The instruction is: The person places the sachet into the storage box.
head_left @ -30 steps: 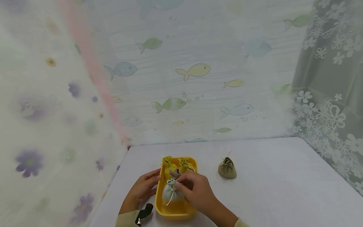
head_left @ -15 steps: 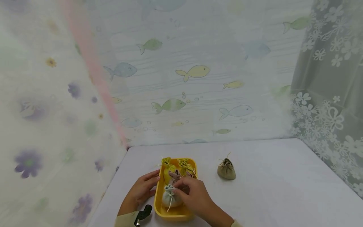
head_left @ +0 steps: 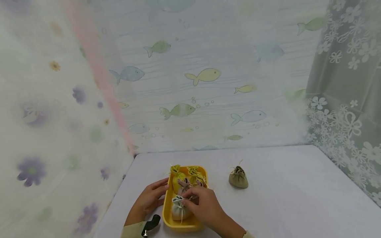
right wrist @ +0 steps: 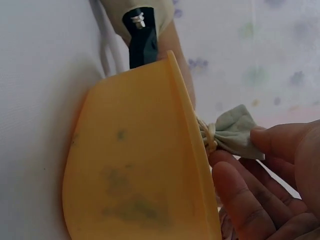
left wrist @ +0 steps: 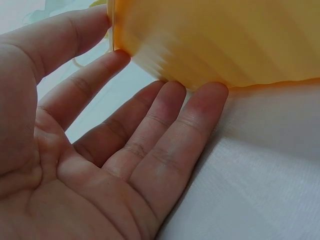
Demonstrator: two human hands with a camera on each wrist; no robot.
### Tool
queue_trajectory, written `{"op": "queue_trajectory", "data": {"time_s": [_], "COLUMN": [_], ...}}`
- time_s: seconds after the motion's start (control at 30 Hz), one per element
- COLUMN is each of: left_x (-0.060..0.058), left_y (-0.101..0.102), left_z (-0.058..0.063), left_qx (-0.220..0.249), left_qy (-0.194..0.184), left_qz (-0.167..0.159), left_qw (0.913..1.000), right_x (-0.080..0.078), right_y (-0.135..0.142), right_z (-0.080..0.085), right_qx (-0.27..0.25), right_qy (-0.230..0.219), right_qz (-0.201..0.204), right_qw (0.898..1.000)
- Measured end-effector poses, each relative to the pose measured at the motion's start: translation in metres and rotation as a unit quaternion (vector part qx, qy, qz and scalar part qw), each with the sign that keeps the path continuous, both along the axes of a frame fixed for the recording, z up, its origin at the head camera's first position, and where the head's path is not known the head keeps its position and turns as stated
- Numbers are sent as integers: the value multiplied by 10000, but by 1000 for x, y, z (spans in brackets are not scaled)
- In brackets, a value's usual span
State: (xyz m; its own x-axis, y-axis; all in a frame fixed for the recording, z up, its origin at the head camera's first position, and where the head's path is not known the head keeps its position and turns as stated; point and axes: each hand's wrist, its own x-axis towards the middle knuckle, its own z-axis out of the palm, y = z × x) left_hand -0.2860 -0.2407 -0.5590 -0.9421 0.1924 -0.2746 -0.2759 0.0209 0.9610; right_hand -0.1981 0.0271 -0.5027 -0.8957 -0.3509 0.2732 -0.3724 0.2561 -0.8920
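Note:
A yellow plastic tray stands on the table. My left hand is at its left side; in the left wrist view, extended fingers touch the tray's wall. Inside the front of the tray is a pale grey-green drawstring pouch. Its gathered top is pinched between the thumb and fingers of my right hand, above the rim. Behind it are a mauve pouch and two mustard-yellow pouches, one at the back left and one at the back right.
An olive-brown drawstring pouch stands on the white tablecloth, right of the tray. A black strap piece sits by the left wrist. Fish-printed fabric hangs behind the table, with flowered curtains at both sides.
My right hand has lowered the pale pouch deeper into the tray's front, and the mauve pouch behind shows more. My left hand stays at the tray's side.

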Motion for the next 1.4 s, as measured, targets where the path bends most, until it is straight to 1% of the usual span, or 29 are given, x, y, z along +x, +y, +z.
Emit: {"op": "queue_trajectory", "data": {"time_s": [0.13,0.23,0.43,0.53,0.73,0.8,0.97,1.07,1.17,1.27,1.4], "left_x": [1,0,-2,-3,-3,-2,-3,-3,-3,-4,-4], "left_y": [-1,-2,-3,-3,-3,-3,-4,-3,-3,-3,-4], "left_z": [0,0,0,-1,-1,-2,-2,-3,-4,-4,-5], "left_qx": [62,76,49,10,62,70,114,127,117,126,163], "left_qy": [-12,-26,17,58,64,60,41,46,65,66,56], "left_qz": [-57,-81,-59,-49,-73,-82,-106,-111,-97,-89,-95], "left_qw": [10000,9999,10000,10000,9999,9999,9999,9998,9999,9999,9998], "right_x": [1,1,-6,-10,-17,-19,-24,-26,-29,-35,-42], "right_y": [2,5,14,23,42,47,62,73,83,93,104], "right_z": [5,9,13,17,26,29,38,42,43,42,37], "right_qx": [182,326,426,473,532,568,624,758,980,1182,1377], "right_qy": [-59,19,593,777,985,1027,931,999,1197,1366,1483], "right_qz": [18,47,51,-88,-384,-507,-777,-975,-1221,-1491,-1786], "right_qw": [9998,9995,9973,9958,9930,9918,9906,9873,9804,9722,9629]}}
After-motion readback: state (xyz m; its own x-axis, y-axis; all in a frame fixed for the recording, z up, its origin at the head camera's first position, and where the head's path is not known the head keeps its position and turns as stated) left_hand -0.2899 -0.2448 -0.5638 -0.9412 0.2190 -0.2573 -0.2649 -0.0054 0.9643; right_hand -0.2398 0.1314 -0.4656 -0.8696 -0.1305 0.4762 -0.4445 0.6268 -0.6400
